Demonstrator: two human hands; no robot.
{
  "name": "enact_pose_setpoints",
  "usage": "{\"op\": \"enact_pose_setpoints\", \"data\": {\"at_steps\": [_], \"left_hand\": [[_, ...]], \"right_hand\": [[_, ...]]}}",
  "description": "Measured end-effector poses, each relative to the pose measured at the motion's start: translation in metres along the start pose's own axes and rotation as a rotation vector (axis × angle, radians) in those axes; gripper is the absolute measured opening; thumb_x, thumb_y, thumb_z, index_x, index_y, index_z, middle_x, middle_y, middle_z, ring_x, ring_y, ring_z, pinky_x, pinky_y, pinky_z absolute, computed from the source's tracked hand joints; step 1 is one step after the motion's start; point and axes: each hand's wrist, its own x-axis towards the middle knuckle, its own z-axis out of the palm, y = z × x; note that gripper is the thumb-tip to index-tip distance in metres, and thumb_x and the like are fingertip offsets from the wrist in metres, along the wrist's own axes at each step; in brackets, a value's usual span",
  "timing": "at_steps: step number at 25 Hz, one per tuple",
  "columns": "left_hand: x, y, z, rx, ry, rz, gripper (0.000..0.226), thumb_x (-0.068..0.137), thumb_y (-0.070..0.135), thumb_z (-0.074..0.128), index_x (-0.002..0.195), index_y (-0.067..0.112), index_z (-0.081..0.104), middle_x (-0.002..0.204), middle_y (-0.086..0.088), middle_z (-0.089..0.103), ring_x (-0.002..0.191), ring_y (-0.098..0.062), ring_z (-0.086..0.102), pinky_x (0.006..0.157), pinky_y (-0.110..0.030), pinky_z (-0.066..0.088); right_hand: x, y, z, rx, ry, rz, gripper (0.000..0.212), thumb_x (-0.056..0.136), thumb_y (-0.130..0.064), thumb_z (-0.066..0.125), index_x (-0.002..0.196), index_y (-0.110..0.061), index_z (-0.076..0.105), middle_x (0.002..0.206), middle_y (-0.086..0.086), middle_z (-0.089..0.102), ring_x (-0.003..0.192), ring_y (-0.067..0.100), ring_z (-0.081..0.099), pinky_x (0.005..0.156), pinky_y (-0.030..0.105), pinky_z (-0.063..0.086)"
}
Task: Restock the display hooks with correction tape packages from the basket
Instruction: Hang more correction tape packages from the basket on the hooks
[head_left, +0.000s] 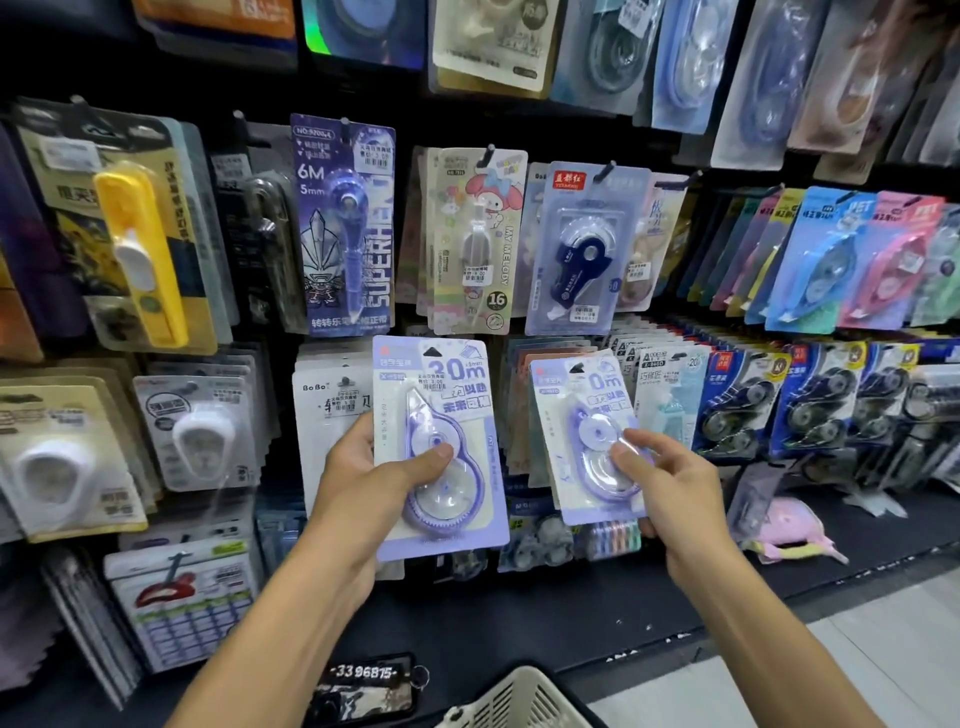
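Observation:
My left hand (363, 467) grips a lilac correction tape package (457, 384) marked 30m, thumb across its clear blister, held upright in front of the display. My right hand (670, 488) pinches a second lilac package (571, 415) of the same kind, tilted slightly left, up against the lower row of hanging packs. Its hang hole sits near the top at the level of that row; I cannot tell whether it is on a hook. The white basket (519, 699) shows only its rim at the bottom edge, below my arms.
The black wall display (519, 130) is packed with hanging stationery packs on hooks: a purple 6M pack (343, 223), a My Melody pack (475, 239), a navy tape pack (576, 249). A pink plush toy (795, 530) lies on the dark base shelf at right.

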Motion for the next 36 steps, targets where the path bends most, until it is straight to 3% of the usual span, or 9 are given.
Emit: {"op": "enact_pose_setpoints", "data": {"at_steps": [2,5,8,10,15,18,24,29,36], "left_hand": [[-0.001,0.000,0.005,0.008,-0.006,0.004,0.035,0.085,0.001,0.076,0.112,0.023,0.071,0.102,0.002,0.081,0.095,-0.020,0.077,0.085,-0.036,0.057],[-0.001,-0.002,0.011,0.012,-0.019,-0.006,0.035,0.090,0.001,0.070,0.116,0.025,0.069,0.106,0.006,0.080,0.101,-0.018,0.075,0.088,-0.036,0.056],[-0.002,-0.005,0.019,-0.006,-0.070,-0.002,0.035,0.093,0.002,0.068,0.118,0.026,0.068,0.109,0.006,0.079,0.102,-0.016,0.075,0.088,-0.036,0.057],[-0.007,-0.008,0.028,-0.013,-0.184,0.008,0.034,0.094,0.001,0.065,0.118,0.024,0.067,0.109,0.005,0.079,0.100,-0.014,0.076,0.082,-0.030,0.060],[-0.006,-0.013,0.023,0.570,-0.089,0.260,0.027,0.094,0.019,0.069,0.113,0.034,0.060,0.111,0.015,0.068,0.104,-0.012,0.063,0.087,-0.025,0.049],[0.002,-0.005,0.004,1.044,0.083,0.487,0.041,0.093,0.030,0.066,0.132,0.035,0.053,0.140,0.015,0.052,0.134,-0.014,0.040,0.111,-0.038,0.036],[0.025,-0.007,-0.029,1.560,0.014,0.447,0.063,0.097,0.041,0.053,0.155,0.034,0.029,0.172,0.005,0.002,0.157,-0.019,-0.008,0.126,-0.047,0.006],[0.032,-0.015,-0.037,1.680,-0.056,0.395,0.075,0.098,0.044,0.050,0.162,0.032,0.013,0.170,0.003,-0.018,0.155,-0.022,-0.024,0.127,-0.045,-0.001],[0.032,-0.020,-0.039,1.665,-0.075,0.420,0.075,0.098,0.040,0.051,0.162,0.031,0.013,0.170,0.002,-0.019,0.154,-0.022,-0.026,0.128,-0.045,-0.001]], "right_hand": [[0.000,0.003,0.004,-0.014,-0.114,0.049,0.040,0.091,-0.018,0.074,0.129,-0.027,0.066,0.131,0.000,0.057,0.106,0.019,0.063,0.074,0.033,0.058],[-0.014,0.004,0.013,-0.387,-0.111,-0.148,0.055,0.094,-0.031,0.068,0.144,-0.036,0.047,0.157,-0.005,0.034,0.142,0.015,0.036,0.112,0.041,0.036],[-0.046,-0.010,0.034,-0.181,-0.299,-0.345,0.054,0.081,-0.049,0.073,0.128,-0.051,0.046,0.138,-0.015,0.054,0.116,0.004,0.059,0.096,0.031,0.049],[-0.057,-0.008,0.051,0.096,-0.495,-0.282,0.053,0.083,-0.027,0.080,0.126,-0.038,0.052,0.120,-0.012,0.068,0.103,0.009,0.070,0.084,0.024,0.055],[-0.028,-0.014,0.042,0.309,-0.240,-0.157,0.044,0.089,0.008,0.066,0.118,-0.024,0.064,0.120,-0.010,0.070,0.104,0.009,0.070,0.080,0.025,0.057],[0.004,-0.016,0.017,0.111,-0.132,-0.107,0.040,0.088,-0.003,0.069,0.117,-0.030,0.067,0.122,-0.016,0.064,0.121,0.016,0.059,0.091,0.028,0.049],[0.040,-0.004,0.010,-0.149,-0.221,-0.135,0.046,0.088,-0.024,0.075,0.124,-0.049,0.060,0.145,-0.009,0.052,0.136,0.019,0.048,0.111,0.045,0.041],[0.033,0.042,0.012,-1.045,-0.172,-0.713,0.075,0.099,-0.038,0.056,0.161,-0.030,0.014,0.169,-0.009,0.005,0.151,0.023,0.024,0.118,0.048,0.032],[0.062,0.030,0.060,-1.201,-0.223,-0.455,0.074,0.105,-0.048,0.039,0.162,-0.023,-0.002,0.170,-0.005,-0.009,0.152,0.032,0.020,0.113,0.050,0.039]]}}
